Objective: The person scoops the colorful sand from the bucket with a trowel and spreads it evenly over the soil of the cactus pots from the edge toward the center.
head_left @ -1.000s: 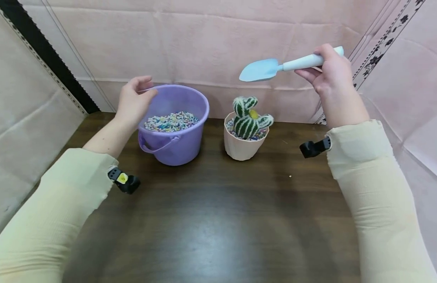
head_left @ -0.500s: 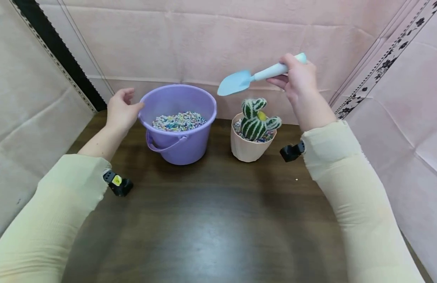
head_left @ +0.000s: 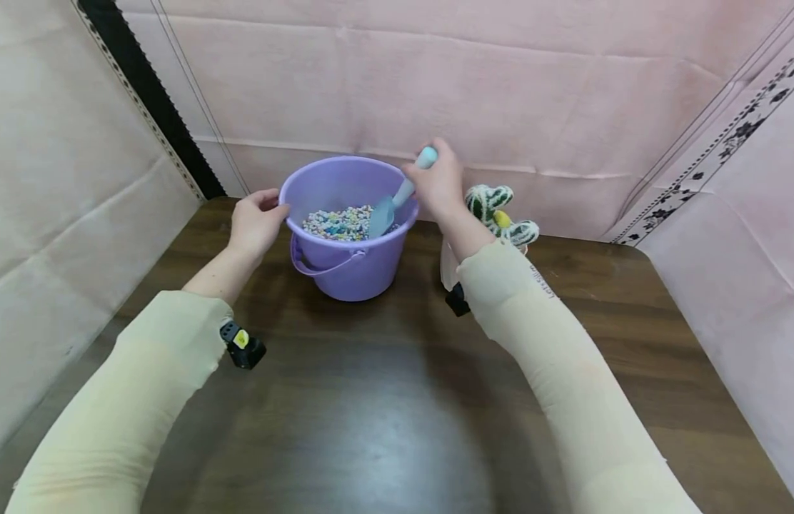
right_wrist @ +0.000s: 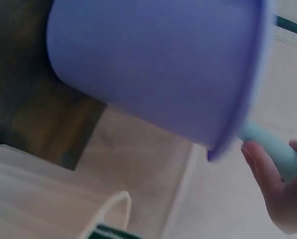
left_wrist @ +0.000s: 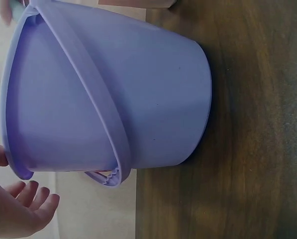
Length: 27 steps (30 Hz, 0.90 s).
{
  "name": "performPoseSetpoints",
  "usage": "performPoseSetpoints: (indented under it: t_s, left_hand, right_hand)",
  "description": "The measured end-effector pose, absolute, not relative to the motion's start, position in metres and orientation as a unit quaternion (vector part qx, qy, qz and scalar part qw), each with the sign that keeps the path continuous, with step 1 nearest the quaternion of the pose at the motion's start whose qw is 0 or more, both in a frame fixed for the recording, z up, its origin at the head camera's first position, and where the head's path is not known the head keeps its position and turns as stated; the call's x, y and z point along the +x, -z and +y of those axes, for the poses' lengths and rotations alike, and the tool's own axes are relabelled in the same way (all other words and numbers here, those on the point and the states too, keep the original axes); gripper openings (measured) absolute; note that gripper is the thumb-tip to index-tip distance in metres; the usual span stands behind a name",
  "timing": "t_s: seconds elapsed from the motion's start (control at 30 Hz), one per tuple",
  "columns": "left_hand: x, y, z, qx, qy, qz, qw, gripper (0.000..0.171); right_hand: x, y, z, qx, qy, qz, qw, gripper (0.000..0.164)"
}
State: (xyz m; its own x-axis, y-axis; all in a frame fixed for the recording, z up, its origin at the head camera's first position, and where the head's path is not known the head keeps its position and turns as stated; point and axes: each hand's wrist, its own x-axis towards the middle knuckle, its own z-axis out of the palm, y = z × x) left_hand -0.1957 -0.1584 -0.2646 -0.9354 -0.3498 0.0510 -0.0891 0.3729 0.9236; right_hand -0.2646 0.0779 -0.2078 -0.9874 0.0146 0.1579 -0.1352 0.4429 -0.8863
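A purple bucket [head_left: 355,275] stands upright on the table, part filled with small multicoloured beads [head_left: 339,223]. My right hand [head_left: 438,182] grips the handle of a light blue trowel [head_left: 381,218]. The trowel tilts down into the bucket, its blade tip at the beads. At the bucket's left rim is my left hand [head_left: 254,225], its thumb against the rim; in the left wrist view the other fingers [left_wrist: 41,206] are loosely bent, apart from the bucket. The right wrist view shows the trowel handle [right_wrist: 272,149] in the right hand, its blade hidden by the bucket.
A knitted green-and-white cactus [head_left: 483,203] with a yellow flower stands in a pale pot [head_left: 447,268] right of the bucket, partly hidden behind the right forearm. The brown wooden table [head_left: 345,400] meets a pale cloth backdrop [head_left: 397,93] behind the bucket.
My right hand has carried the trowel left and down, from above the cactus into the bucket. The left hand has stayed around the bucket's left rim. The head view has shifted left.
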Motion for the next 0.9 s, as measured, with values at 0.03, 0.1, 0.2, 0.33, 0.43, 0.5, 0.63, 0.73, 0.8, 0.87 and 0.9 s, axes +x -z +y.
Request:
performPoseSetpoints:
  t_s: [0.03,0.1,0.2,0.33,0.43,0.5,0.63,0.73,0.8,0.87,0.9]
  left_hand:
    - [-0.195,0.265,-0.157,0.133,0.545,-0.820,0.118,0.048]
    - [-0.194,0.265,-0.155,0.131,0.545,-0.820,0.116,0.048]
    - [-0.193,0.265,-0.153,0.128,0.546,-0.819,0.119,0.048]
    - [-0.193,0.264,-0.151,0.130,0.546,-0.818,0.127,0.047]
    - [-0.194,0.263,-0.148,0.129,0.533,-0.826,0.129,0.047]
    - [-0.195,0.262,-0.144,0.122,0.521,-0.834,0.134,0.048]
    - [-0.191,0.260,-0.139,0.093,0.482,-0.855,0.166,0.049]
    - [-0.187,0.254,-0.135,0.057,0.458,-0.865,0.199,0.049]
    - [-0.184,0.249,-0.129,0.027,0.446,-0.868,0.216,0.050]
    - [-0.180,0.243,-0.120,-0.005,0.430,-0.873,0.232,0.051]
    - [-0.178,0.241,-0.115,-0.026,0.419,-0.875,0.239,0.051]
  right_hand:
    - [-0.265,0.211,0.076,0.040,-0.505,-0.860,0.061,0.028]
    - [-0.265,0.216,0.073,0.048,-0.477,-0.877,0.037,0.029]
    - [-0.265,0.217,0.072,0.048,-0.463,-0.885,0.011,0.031]
    - [-0.266,0.217,0.071,0.061,-0.406,-0.912,0.013,0.039]
    - [-0.265,0.218,0.073,0.087,-0.309,-0.946,0.047,0.048]
    - [-0.263,0.216,0.078,0.098,-0.252,-0.960,0.072,0.056]
    - [-0.252,0.206,0.093,0.117,-0.227,-0.962,0.102,0.071]
    - [-0.241,0.193,0.113,0.133,-0.249,-0.953,0.108,0.079]
    - [-0.232,0.185,0.130,0.146,-0.261,-0.947,0.118,0.078]
    - [-0.222,0.178,0.149,0.152,-0.269,-0.943,0.124,0.077]
    - [-0.218,0.175,0.159,0.155,-0.277,-0.940,0.128,0.075]
